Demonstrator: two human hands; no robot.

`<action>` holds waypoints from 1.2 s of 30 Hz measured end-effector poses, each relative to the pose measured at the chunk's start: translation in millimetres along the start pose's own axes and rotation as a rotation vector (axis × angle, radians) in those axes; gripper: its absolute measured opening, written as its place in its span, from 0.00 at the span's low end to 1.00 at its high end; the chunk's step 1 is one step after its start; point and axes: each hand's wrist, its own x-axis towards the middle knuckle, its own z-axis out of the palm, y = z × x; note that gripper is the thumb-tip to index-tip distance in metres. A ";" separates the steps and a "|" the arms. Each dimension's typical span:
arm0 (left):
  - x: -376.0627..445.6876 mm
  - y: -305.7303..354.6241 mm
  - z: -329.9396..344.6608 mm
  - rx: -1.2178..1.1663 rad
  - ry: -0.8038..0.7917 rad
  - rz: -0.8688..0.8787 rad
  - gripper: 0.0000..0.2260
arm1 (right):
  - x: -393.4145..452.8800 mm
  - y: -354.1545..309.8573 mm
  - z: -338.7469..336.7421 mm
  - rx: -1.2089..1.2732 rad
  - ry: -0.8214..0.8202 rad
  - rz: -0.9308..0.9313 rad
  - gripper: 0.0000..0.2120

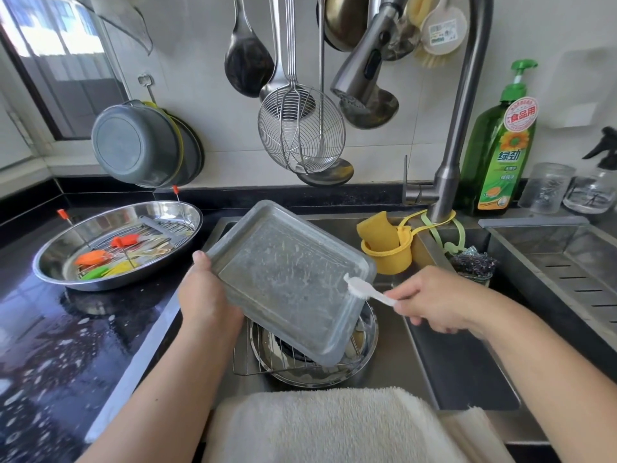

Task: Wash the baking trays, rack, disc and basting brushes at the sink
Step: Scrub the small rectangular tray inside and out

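My left hand (205, 300) grips the left rim of a grey rectangular baking tray (283, 279), held tilted over the sink with its underside toward me. My right hand (430, 300) pinches the handle of a white brush (362, 290), whose bristles touch the tray's right edge. Under the tray, in the sink, a wire rack (267, 362) lies over a round metal disc (317, 375). On the counter to the left, a round steel pan (120, 243) holds orange, green and yellow basting brushes (110, 257) on a small rack.
The faucet head (364, 71) hangs above the sink; ladles and a wire skimmer (300, 132) dangle from the wall. A yellow sponge holder (387, 245), green soap bottle (500, 152) and drain tray (567, 272) sit to the right. A white towel (334, 426) covers the sink's front edge.
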 end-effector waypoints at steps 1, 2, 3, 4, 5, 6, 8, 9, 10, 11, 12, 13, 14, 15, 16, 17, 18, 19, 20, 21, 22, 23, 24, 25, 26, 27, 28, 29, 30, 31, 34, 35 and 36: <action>-1.0 -0.2 0.2 0.003 -0.007 0.001 0.13 | 1.3 -0.7 0.7 0.008 0.056 -0.005 0.15; -1.8 -0.3 0.8 0.010 -0.014 0.005 0.13 | 3.4 0.3 0.6 0.008 0.159 -0.021 0.14; -2.6 -0.5 1.7 0.021 -0.018 0.013 0.13 | 5.9 2.1 0.7 -0.004 0.258 -0.036 0.14; -3.2 -0.9 2.8 0.037 -0.024 0.024 0.13 | 7.6 3.4 1.8 -0.014 0.313 -0.047 0.13; -4.3 -1.3 4.0 0.062 -0.036 0.034 0.13 | 8.4 3.7 4.2 -0.022 0.320 -0.052 0.12; -5.1 -2.0 4.4 0.090 -0.053 0.049 0.14 | 8.8 3.2 7.7 -0.029 0.291 -0.051 0.13; -7.0 -2.4 5.1 0.132 -0.093 0.075 0.16 | 9.7 2.0 14.2 -0.040 0.236 -0.033 0.13; -8.6 -2.1 5.6 0.140 -0.114 0.082 0.17 | 10.2 1.1 16.0 -0.048 0.235 -0.027 0.13; -10.1 -1.9 6.4 0.146 -0.136 0.090 0.18 | 9.7 -0.8 17.0 -0.055 0.242 -0.025 0.13; -12.5 -1.7 7.5 0.152 -0.163 0.102 0.18 | 9.3 -3.0 17.7 -0.050 0.257 -0.022 0.14; -14.3 -2.1 8.7 0.167 -0.194 0.115 0.19 | 8.6 -4.9 18.8 -0.036 0.276 -0.022 0.15; -16.6 -3.7 10.0 0.191 -0.230 0.127 0.19 | 8.1 -6.4 20.7 -0.018 0.299 -0.026 0.15; -19.4 -5.7 11.4 0.220 -0.270 0.137 0.18 | 7.4 -7.5 23.3 0.001 0.327 -0.034 0.15; -22.7 -8.1 12.7 0.248 -0.309 0.143 0.18 | 6.3 -9.2 25.7 0.014 0.353 -0.041 0.16; -25.4 -11.1 13.9 0.275 -0.344 0.145 0.18 | 5.3 -10.8 27.5 0.021 0.380 -0.053 0.16; -27.2 -14.0 15.0 0.305 -0.380 0.143 0.18 | 5.7 -11.8 28.5 0.023 0.404 -0.065 0.16; -28.3 -16.8 15.9 0.333 -0.417 0.141 0.18 | 6.1 -13.2 28.8 0.031 0.425 -0.080 0.16; -29.2 -18.6 16.7 0.359 -0.448 0.144 0.18 | 5.9 -14.8 27.9 0.055 0.434 -0.093 0.17; -29.3 -20.0 17.1 0.383 -0.472 0.149 0.18 | 6.0 -16.0 26.7 0.090 0.442 -0.115 0.18; -29.6 -20.2 16.9 0.403 -0.493 0.153 0.18 | 6.2 -17.2 24.9 0.125 0.456 -0.146 0.19; -30.5 -20.9 16.9 0.423 -0.511 0.157 0.18 | 5.9 -18.4 22.6 0.156 0.469 -0.174 0.21; -31.5 -21.8 16.6 0.445 -0.528 0.161 0.18 | 4.9 -19.8 20.0 0.179 0.482 -0.204 0.21; -32.4 -22.8 16.2 0.463 -0.540 0.164 0.17 | 5.6 -19.9 18.9 0.180 0.495 -0.232 0.22; -33.9 -23.1 15.5 0.470 -0.544 0.167 0.17 | 8.2 -18.8 19.7 0.164 0.501 -0.250 0.21; -33.9 -23.5 15.1 0.465 -0.534 0.168 0.18 | 9.5 -17.4 21.8 0.134 0.496 -0.241 0.21; -33.0 -22.7 14.6 0.453 -0.517 0.167 0.18 | 11.5 -15.5 24.2 0.101 0.484 -0.210 0.21; -31.0 -21.3 14.2 0.431 -0.485 0.169 0.18 | 14.3 -12.9 26.9 0.071 0.469 -0.164 0.20; -28.0 -19.2 13.5 0.399 -0.434 0.170 0.18 | 18.6 -9.3 29.6 0.040 0.449 -0.123 0.19; -25.1 -16.0 13.1 0.359 -0.379 0.170 0.18 | 21.5 -5.6 32.0 -0.014 0.406 -0.082 0.16; -21.6 -12.4 12.4 0.321 -0.328 0.172 0.17 | 24.2 -2.9 34.3 -0.093 0.345 -0.041 0.13; -12.1 -4.6 9.7 0.272 -0.233 0.194 0.16 | 28.1 -0.9 38.7 -0.344 0.123 0.111 0.06; -10.2 -3.3 8.6 0.274 -0.212 0.206 0.17 | 29.9 -0.1 40.0 -0.407 0.071 0.163 0.07; -8.5 -3.0 7.7 0.274 -0.199 0.213 0.17 | 29.1 0.5 40.2 -0.449 0.032 0.207 0.12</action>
